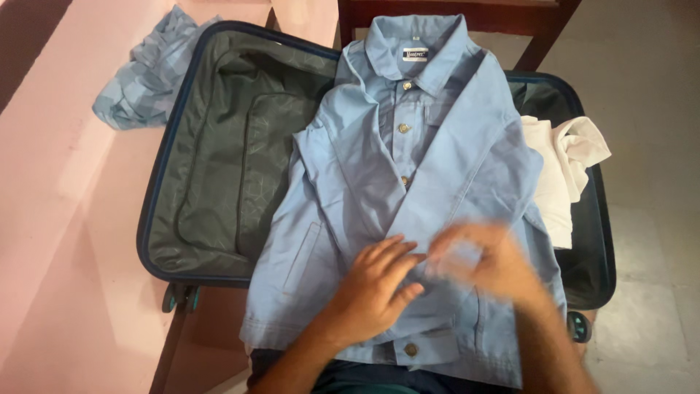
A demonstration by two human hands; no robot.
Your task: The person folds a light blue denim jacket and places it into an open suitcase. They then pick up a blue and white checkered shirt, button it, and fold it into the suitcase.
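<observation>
A light blue buttoned shirt (pixel 408 190) lies face up across an open dark suitcase (pixel 219 168), with both sleeves folded in over its chest. My left hand (pixel 375 284) rests flat on the shirt's lower front, fingers spread. My right hand (pixel 481 259) is blurred by motion just to the right of it, over the crossed sleeve ends; whether it grips cloth I cannot tell.
A white garment (pixel 565 168) lies in the suitcase's right half, beside the shirt. A crumpled blue patterned cloth (pixel 142 76) sits on the pink surface (pixel 58 219) at the upper left. A dark wooden chair frame (pixel 503 18) stands behind the suitcase.
</observation>
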